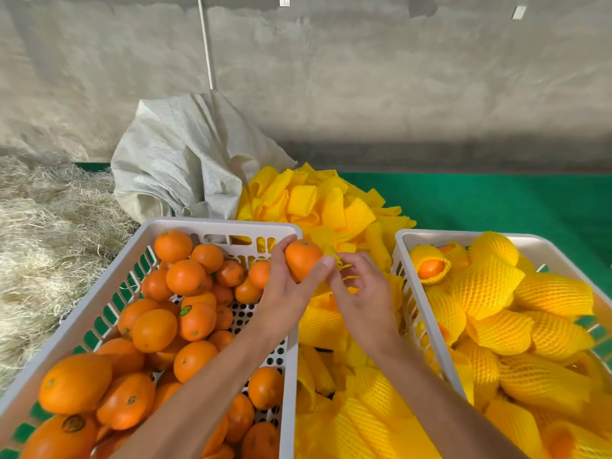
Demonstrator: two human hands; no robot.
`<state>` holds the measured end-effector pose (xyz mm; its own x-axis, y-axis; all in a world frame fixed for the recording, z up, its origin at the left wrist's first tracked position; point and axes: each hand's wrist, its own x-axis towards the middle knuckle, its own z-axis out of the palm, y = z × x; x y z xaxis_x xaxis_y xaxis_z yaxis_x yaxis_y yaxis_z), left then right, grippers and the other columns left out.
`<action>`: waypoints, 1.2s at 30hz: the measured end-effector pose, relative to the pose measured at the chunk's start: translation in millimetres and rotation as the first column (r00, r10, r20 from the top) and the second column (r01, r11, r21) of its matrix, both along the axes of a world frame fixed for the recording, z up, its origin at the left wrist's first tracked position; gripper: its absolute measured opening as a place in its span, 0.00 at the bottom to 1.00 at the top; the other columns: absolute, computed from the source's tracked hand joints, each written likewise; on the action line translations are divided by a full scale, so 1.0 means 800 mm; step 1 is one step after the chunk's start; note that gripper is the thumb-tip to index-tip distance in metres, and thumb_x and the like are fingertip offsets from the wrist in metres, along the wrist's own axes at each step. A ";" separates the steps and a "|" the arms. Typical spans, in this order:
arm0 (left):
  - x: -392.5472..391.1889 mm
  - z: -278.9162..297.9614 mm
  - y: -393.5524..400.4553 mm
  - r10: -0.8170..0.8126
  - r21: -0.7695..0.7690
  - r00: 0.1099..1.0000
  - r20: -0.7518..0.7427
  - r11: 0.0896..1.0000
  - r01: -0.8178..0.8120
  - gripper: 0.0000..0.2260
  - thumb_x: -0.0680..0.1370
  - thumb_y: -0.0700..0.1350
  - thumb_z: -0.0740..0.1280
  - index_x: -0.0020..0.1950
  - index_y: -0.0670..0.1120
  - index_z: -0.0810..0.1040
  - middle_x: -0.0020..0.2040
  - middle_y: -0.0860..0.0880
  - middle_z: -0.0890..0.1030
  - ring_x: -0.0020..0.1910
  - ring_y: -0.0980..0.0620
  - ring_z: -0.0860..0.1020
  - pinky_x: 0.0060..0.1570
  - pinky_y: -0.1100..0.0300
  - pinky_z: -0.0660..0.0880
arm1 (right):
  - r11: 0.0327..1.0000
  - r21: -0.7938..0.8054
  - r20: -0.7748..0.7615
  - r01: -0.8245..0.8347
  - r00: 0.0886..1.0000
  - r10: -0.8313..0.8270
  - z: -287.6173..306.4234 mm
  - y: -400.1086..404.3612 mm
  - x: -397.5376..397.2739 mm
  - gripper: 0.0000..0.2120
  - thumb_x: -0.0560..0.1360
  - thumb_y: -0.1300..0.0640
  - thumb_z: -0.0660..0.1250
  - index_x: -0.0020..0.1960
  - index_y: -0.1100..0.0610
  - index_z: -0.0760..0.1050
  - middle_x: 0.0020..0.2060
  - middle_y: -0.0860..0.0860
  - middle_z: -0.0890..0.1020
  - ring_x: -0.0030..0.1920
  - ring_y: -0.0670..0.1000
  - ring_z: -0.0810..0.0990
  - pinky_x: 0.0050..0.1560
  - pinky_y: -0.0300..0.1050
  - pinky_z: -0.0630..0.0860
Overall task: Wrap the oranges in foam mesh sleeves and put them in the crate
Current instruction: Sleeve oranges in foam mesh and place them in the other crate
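A rough grey plastered wall [364, 77] fills the upper half, evenly lit. A thin white cord [206, 41] hangs down it, ending just above a crumpled white woven sack [178, 154] at the wall's foot. Left of the sack lies a heap of pale dry straw [43, 233]; right of the sack spreads a green cloth surface [496, 200]

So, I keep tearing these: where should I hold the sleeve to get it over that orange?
Pinch the foam sleeve at its open rim, spread it, and come from the right, where the orange's bare side faces; the left hand cups the other side.
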<state>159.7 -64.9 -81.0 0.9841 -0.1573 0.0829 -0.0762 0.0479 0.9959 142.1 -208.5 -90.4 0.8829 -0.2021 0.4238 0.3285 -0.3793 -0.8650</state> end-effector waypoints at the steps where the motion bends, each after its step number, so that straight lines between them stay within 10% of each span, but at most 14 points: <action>1: 0.001 0.000 0.000 0.012 -0.006 1.000 -0.010 1.000 -0.012 0.37 0.72 0.62 0.76 0.77 0.57 0.63 0.64 0.56 0.75 0.54 0.65 0.81 0.48 0.70 0.78 | 1.000 0.002 0.015 -0.011 1.000 0.011 0.002 0.000 0.000 0.15 0.80 0.46 0.68 0.59 0.55 0.82 0.50 0.44 0.81 0.50 0.46 0.82 0.46 0.36 0.79; 6: 0.011 0.002 0.004 0.128 -0.141 0.983 -0.135 0.979 -0.147 0.29 0.72 0.53 0.80 0.69 0.52 0.72 0.58 0.45 0.83 0.49 0.52 0.85 0.46 0.58 0.82 | 0.892 0.446 -0.180 -0.076 0.969 0.172 0.014 -0.005 0.002 0.08 0.84 0.58 0.65 0.56 0.59 0.83 0.50 0.53 0.87 0.54 0.53 0.85 0.58 0.48 0.81; 9: 0.015 -0.001 0.002 0.141 -0.271 0.969 -0.203 0.943 -0.194 0.25 0.75 0.45 0.79 0.69 0.47 0.73 0.58 0.42 0.84 0.53 0.42 0.86 0.48 0.51 0.84 | 0.441 0.897 -0.187 -0.022 0.885 0.426 0.028 -0.008 0.004 0.13 0.85 0.61 0.61 0.66 0.63 0.77 0.61 0.60 0.84 0.63 0.57 0.82 0.62 0.51 0.79; 11: 0.015 0.002 0.003 0.116 -0.333 0.964 -0.238 0.923 -0.193 0.21 0.75 0.43 0.78 0.66 0.44 0.75 0.56 0.41 0.85 0.50 0.42 0.86 0.47 0.51 0.84 | 0.239 0.968 -0.185 0.071 0.848 0.496 0.033 -0.010 0.006 0.16 0.85 0.60 0.60 0.70 0.64 0.74 0.65 0.61 0.81 0.63 0.57 0.82 0.57 0.49 0.82; 18: 0.021 0.022 0.015 -0.153 -0.520 0.904 -0.400 0.850 -0.086 0.14 0.79 0.48 0.70 0.61 0.42 0.76 0.43 0.43 0.76 0.33 0.51 0.74 0.30 0.62 0.74 | 0.094 0.980 -0.196 0.176 0.764 0.615 0.043 -0.018 0.008 0.06 0.77 0.61 0.65 0.49 0.64 0.76 0.37 0.58 0.82 0.28 0.49 0.79 0.24 0.38 0.76; 21: 0.020 0.025 0.023 -0.377 -0.659 0.833 -0.405 0.752 0.020 0.14 0.78 0.51 0.69 0.56 0.43 0.73 0.43 0.46 0.77 0.32 0.53 0.72 0.28 0.66 0.70 | 0.123 0.985 -0.172 0.121 0.723 0.669 0.036 -0.021 0.007 0.09 0.75 0.57 0.67 0.49 0.63 0.77 0.35 0.55 0.78 0.23 0.46 0.71 0.19 0.35 0.68; 24: 0.018 0.025 0.022 -0.494 -0.731 0.770 -0.403 0.681 0.055 0.15 0.76 0.50 0.70 0.57 0.43 0.72 0.46 0.46 0.76 0.34 0.53 0.72 0.29 0.66 0.70 | 0.213 0.977 -0.160 0.020 0.731 0.664 0.035 -0.024 0.006 0.18 0.80 0.48 0.67 0.56 0.63 0.82 0.47 0.57 0.86 0.34 0.49 0.84 0.28 0.37 0.78; 29: 0.026 0.025 0.026 -0.409 -0.766 0.814 -0.412 0.640 -0.066 0.15 0.77 0.40 0.71 0.62 0.42 0.76 0.56 0.43 0.82 0.44 0.50 0.81 0.39 0.63 0.80 | 0.377 0.907 -0.096 -0.190 0.777 0.622 0.044 -0.029 0.008 0.21 0.72 0.52 0.79 0.63 0.55 0.83 0.66 0.57 0.82 0.67 0.56 0.80 0.66 0.52 0.78; 33: 0.031 0.025 0.029 -0.294 -0.679 0.870 -0.396 0.732 -0.062 0.21 0.72 0.36 0.72 0.63 0.32 0.78 0.66 0.35 0.81 0.55 0.45 0.85 0.49 0.55 0.85 | 0.524 0.831 -0.125 -0.184 0.858 0.499 0.037 -0.027 0.010 0.17 0.77 0.58 0.72 0.66 0.55 0.78 0.65 0.56 0.82 0.67 0.58 0.80 0.62 0.51 0.81; 36: 0.029 0.022 0.029 -0.244 -0.637 0.885 -0.396 0.768 -0.073 0.27 0.72 0.34 0.74 0.69 0.28 0.72 0.68 0.32 0.78 0.56 0.42 0.85 0.57 0.50 0.82 | 0.428 0.889 -0.087 -0.162 0.858 0.506 0.034 -0.029 0.012 0.19 0.79 0.59 0.69 0.69 0.59 0.73 0.65 0.57 0.82 0.67 0.57 0.81 0.63 0.50 0.80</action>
<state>182.7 -41.8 -63.3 0.9206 -0.3120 -0.2348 0.3868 0.6456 0.6585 151.7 -231.8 -63.1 0.9969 0.0425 -0.0658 -0.0776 0.6514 -0.7547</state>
